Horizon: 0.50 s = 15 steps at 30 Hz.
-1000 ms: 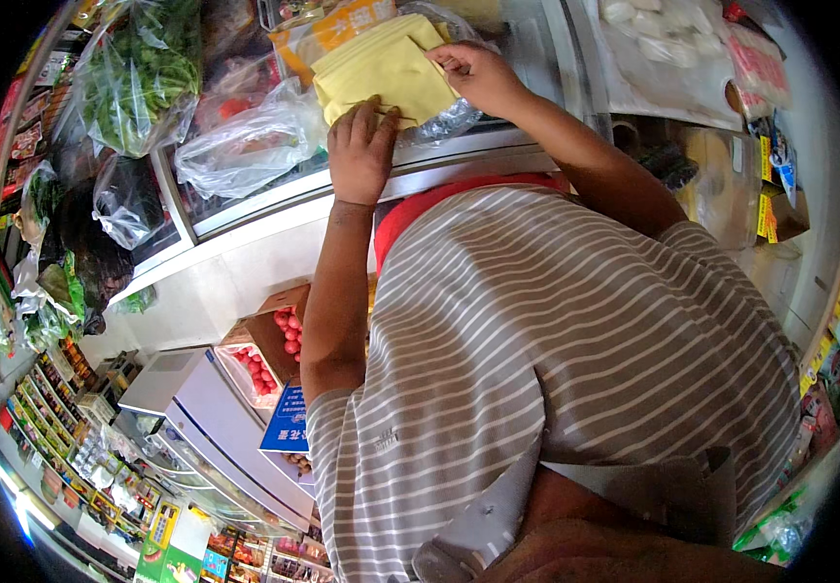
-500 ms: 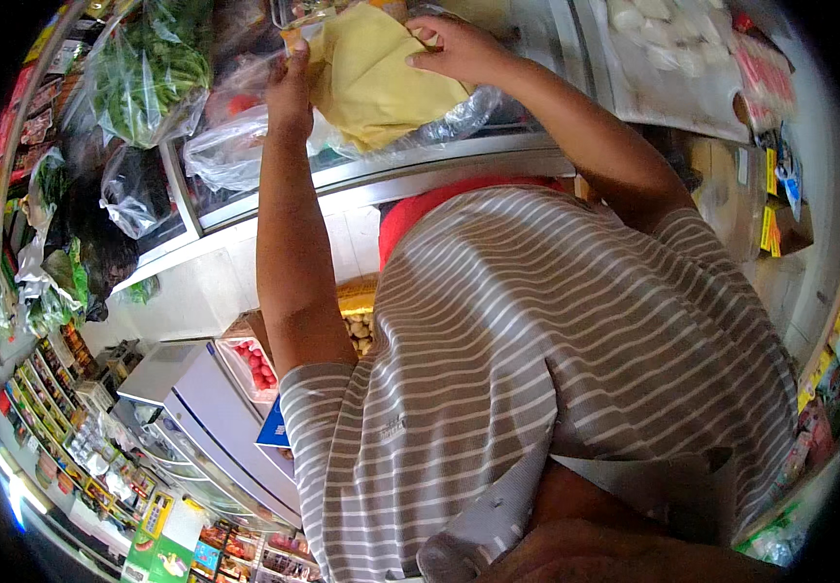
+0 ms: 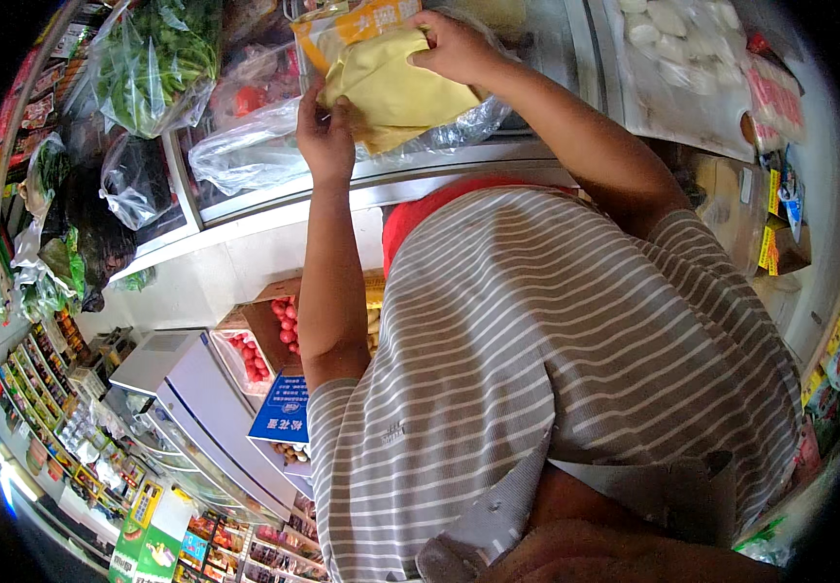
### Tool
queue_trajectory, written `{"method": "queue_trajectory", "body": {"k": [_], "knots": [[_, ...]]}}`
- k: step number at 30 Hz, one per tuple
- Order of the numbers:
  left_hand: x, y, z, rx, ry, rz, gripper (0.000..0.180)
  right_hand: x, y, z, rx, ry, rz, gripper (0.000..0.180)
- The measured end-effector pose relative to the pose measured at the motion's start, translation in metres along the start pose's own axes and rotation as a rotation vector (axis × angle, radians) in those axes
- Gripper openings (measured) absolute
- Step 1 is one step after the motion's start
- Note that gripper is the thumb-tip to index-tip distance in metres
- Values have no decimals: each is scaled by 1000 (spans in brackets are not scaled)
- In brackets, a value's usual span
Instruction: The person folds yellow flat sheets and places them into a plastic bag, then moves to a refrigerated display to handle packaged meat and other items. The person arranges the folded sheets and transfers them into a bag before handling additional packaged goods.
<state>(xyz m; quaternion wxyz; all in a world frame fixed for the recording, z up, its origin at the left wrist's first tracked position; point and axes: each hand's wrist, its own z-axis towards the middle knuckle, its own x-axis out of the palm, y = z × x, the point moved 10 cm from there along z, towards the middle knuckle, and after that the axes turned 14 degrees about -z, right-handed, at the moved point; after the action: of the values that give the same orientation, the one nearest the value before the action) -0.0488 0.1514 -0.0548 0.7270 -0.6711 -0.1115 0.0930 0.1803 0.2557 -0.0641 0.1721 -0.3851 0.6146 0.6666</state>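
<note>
A folded pale yellow sheet, soft like bean curd skin, is held above the counter at the top of the view. My right hand pinches its upper right edge between thumb and fingers. At the lower left edge is my left hand, its thumb and fingers bent but apart, the thumb beside the sheet. The fingertips there are slightly blurred. Just beyond the sheet shows an orange and white printed packet, partly covered by it. Crumpled clear plastic lies beneath the sheet.
Bagged leafy greens and clear plastic bags lie left, behind the counter's metal edge. At the right, a white board bears bagged white pieces. Boxes of red-pink round items and a fridge stand lower left.
My left hand has left the sheet's upper left edge and come down and right to its lower left. The sheet has shifted right, uncovering more of the orange packet. My right hand keeps its grip.
</note>
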Motion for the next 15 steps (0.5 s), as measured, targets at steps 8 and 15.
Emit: {"method": "queue_trajectory", "body": {"k": [8, 15], "knots": [[-15, -184, -67, 160, -114, -314, 38, -159, 161, -137, -359, -28, 282, 38], [-5, -323, -123, 326, 81, 135, 30, -238, 266, -196, -692, -40, -36, 35]]}}
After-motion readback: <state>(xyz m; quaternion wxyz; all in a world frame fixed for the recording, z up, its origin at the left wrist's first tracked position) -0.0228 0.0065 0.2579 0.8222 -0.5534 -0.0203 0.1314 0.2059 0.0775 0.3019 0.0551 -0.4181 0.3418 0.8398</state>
